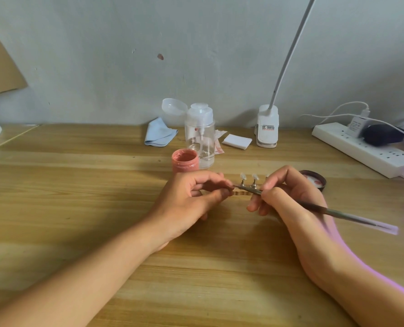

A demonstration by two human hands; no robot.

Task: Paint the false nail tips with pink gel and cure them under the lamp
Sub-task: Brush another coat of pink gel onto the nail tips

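My left hand (196, 199) pinches one end of a small wooden nail-tip stand (241, 193) on the desk. Two clear false nail tips (248, 177) stand upright on metal posts of that stand; more may be hidden behind my right hand. My right hand (288, 199) grips a thin gel brush (338, 212) like a pen, its tip reaching left to my left fingertips, where whatever it touches is hidden. An open jar of pink gel (185, 160) sits just behind my left hand. Its dark lid (314, 181) lies behind my right hand.
At the back of the wooden desk stand a clear pump bottle (199, 138), a blue cloth (159, 135), white wipes (236, 141) and a white clip lamp (267, 126) with a long neck. A white power strip (366, 149) with plugs lies at the right.
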